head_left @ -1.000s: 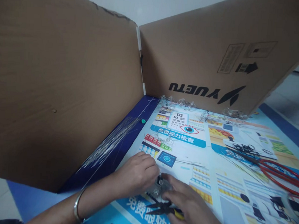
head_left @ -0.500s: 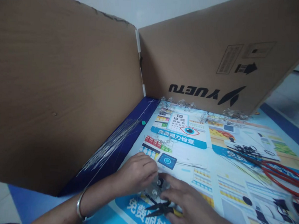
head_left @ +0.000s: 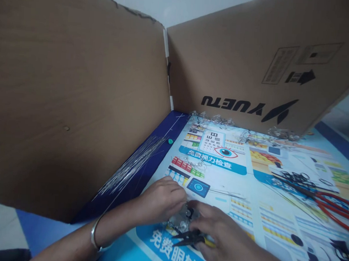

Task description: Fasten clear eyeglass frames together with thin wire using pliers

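Observation:
My left hand [head_left: 163, 200], with a silver bangle on its wrist, is closed in a pinch at the upper edge of a small clear, shiny piece with a black part [head_left: 184, 220]. What its fingertips hold is hidden behind the knuckles. Across from it, my right hand [head_left: 218, 236] has its thumb and forefinger bent round the other side of the clear piece. A pair of pliers [head_left: 189, 238] with dark jaws and yellow handles is tucked in the lower fingers of that hand, jaws pointing left. The exact kind of the clear piece cannot be made out.
Thin wires [head_left: 131, 165] lie in a bundle on the left. Cardboard walls [head_left: 100, 95] stand left and behind. Clear wire pieces [head_left: 222, 119] line the back wall. To the right are red-handled scissors [head_left: 331, 201] and black rings [head_left: 299, 178]. A green bit [head_left: 170, 141] lies near the corner.
The whole view has shifted slightly, with the scene moving a little to the right. Both hands keep nearly the same pose around the clear piece, and the pliers stay in my right hand.

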Tool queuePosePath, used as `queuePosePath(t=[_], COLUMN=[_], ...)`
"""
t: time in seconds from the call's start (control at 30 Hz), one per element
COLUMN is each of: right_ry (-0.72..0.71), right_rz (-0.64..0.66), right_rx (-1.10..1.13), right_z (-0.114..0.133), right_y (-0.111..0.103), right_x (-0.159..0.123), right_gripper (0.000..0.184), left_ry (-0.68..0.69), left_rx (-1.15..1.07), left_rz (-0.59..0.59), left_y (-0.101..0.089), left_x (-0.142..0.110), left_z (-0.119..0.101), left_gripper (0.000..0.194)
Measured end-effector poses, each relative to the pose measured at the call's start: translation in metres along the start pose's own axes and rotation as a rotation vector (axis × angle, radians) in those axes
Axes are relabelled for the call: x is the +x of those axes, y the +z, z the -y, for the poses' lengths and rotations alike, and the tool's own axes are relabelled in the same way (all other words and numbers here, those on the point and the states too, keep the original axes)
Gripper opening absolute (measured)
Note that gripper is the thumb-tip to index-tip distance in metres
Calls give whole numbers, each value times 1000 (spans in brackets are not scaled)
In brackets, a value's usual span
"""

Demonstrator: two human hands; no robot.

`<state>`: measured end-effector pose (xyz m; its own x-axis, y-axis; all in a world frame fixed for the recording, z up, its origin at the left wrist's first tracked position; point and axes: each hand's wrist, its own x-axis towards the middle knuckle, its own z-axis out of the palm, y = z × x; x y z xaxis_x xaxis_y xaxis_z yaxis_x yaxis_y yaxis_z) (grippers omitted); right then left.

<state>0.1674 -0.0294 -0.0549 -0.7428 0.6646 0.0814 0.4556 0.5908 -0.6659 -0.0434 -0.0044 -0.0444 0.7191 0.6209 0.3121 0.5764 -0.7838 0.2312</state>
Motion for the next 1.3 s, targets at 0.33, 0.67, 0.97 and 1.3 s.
queuePosePath(t=[0.33, 0.67, 0.97, 1.3], right_ry=[8, 5, -87, -97], right_rz=[28, 59, -18, -294], right_rx=[-27, -85, -189, -310], right_z=[-3, -2, -10, -25], right_y=[0, -1, -12, -27], right_x=[-2, -3, -17, -16], right_gripper=[23, 26, 33, 20], left_ry=[28, -9, -84, -91], left_rx=[44, -7, -42, -12], left_rz=[80, 23, -75, -114], left_y=[-10, -7, -8, -7], left_x=[2, -3, -7, -8], left_z=[0, 1, -4, -14], left_gripper=[19, 18, 17, 15])
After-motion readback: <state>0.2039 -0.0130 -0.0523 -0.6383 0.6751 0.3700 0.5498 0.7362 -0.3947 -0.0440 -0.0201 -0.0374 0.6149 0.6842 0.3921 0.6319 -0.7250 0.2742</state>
